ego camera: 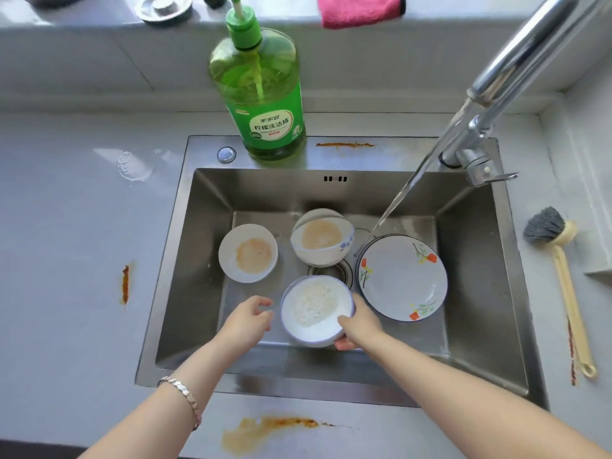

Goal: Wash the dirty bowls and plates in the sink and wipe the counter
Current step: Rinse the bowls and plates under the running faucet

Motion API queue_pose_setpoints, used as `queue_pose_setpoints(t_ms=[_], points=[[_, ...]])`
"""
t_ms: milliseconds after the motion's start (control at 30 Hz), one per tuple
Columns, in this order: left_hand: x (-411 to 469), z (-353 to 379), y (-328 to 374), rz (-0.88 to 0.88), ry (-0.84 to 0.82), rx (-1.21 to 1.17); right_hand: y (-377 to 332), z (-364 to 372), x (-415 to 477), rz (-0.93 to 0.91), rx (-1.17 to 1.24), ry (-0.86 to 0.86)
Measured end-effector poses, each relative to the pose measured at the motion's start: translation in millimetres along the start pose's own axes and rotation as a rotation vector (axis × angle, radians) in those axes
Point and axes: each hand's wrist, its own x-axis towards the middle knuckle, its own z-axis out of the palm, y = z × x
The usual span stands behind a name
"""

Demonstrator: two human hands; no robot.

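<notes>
In the steel sink (470, 293) my right hand (359, 324) grips the rim of a white bowl (316, 313) with foamy white residue, thumb inside the rim. Just left of that bowl my left hand (248, 318) hovers with loosely curled fingers, holding nothing. A small white bowl (247, 253) with orange residue lies at the left. A blue-patterned bowl (322, 238) with tan residue leans at the back. At the right lies a flowered plate (402, 278). Water streams from the faucet (516, 64) onto the sink floor beside the plate.
A green dish soap bottle (261, 94) stands on the sink's back rim. A dish brush (559, 276) lies on the right counter. A pink cloth (359, 9) hangs on the ledge. Orange stains (271, 429) mark the grey counter (66, 226) at front, left, right and back rim.
</notes>
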Motion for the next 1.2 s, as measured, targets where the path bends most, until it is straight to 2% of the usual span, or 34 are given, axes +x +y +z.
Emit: queue_pose_setpoints(t_ms=[133,267,367,400,433,500,533,567,600,667,733,833,867,933,1000,1067,1133,1200], points=[[-17,6,16,0.027,-0.053,-0.258,-13,-35,-35,-0.124,0.075,-0.040],[-38,15,48,0.133,-0.285,-0.647,-41,-71,-78,-0.295,0.125,-0.053],[-47,25,75,0.222,-0.278,-0.850,-58,-95,-98,-0.392,0.144,-0.081],[-49,29,84,0.244,-0.254,-0.881,-60,-101,-99,-0.429,0.062,-0.037],[-50,32,94,0.271,-0.227,-0.883,-61,-106,-98,-0.480,-0.136,0.091],[-52,37,113,0.329,-0.174,-0.831,-58,-115,-88,-0.746,-0.647,0.501],[-52,38,121,0.357,-0.154,-0.803,-59,-117,-84,-0.906,-0.796,0.602],[-53,40,128,0.381,-0.139,-0.786,-62,-117,-79,-0.996,-0.924,0.588],[-53,42,134,0.400,-0.124,-0.774,-69,-117,-78,-0.981,-1.034,0.472],[-56,46,143,0.428,-0.100,-0.752,-85,-115,-72,-0.792,-1.127,0.300],[-59,50,150,0.444,-0.105,-0.736,-106,-110,-69,-0.709,-1.037,0.168],[-58,45,156,0.418,-0.064,-0.759,-124,-91,-79,-0.832,-0.800,-0.111],[-57,39,156,0.409,-0.047,-0.781,-122,-90,-82,-0.854,-0.804,-0.168],[-54,26,153,0.406,-0.032,-0.820,-115,-99,-86,-0.907,-1.007,-0.175],[-52,18,146,0.407,-0.026,-0.818,-110,-114,-82,-0.973,-1.262,-0.098],[-51,18,140,0.395,-0.012,-0.786,-111,-126,-73,-0.950,-1.470,0.001],[-52,21,138,0.385,-0.001,-0.762,-114,-122,-67,-0.869,-1.488,0.037],[-55,18,142,0.372,0.046,-0.751,-113,-106,-68,-0.849,-1.357,-0.043]])
